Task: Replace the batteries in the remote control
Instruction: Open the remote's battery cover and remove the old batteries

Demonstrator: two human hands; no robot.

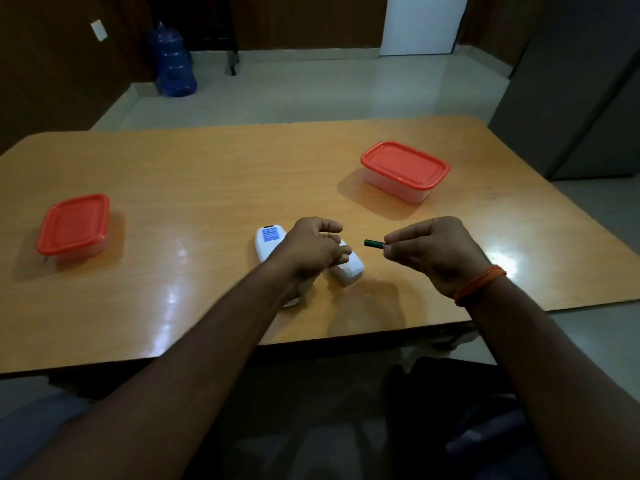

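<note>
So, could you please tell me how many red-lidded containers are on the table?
2: one red-lidded container near the table's left edge, the other toward the far right. None seems hidden.

Bare forearms, orange thread band [481, 284] on R wrist

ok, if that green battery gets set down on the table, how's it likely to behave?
Likely rolls: the green battery is a small smooth cylinder, and the table is glossy enough to mirror the lights. Probably rigid and easy to fumble, since the right hand pinches only one end with its fingertips. Laying it against the remote might stop it.
</note>
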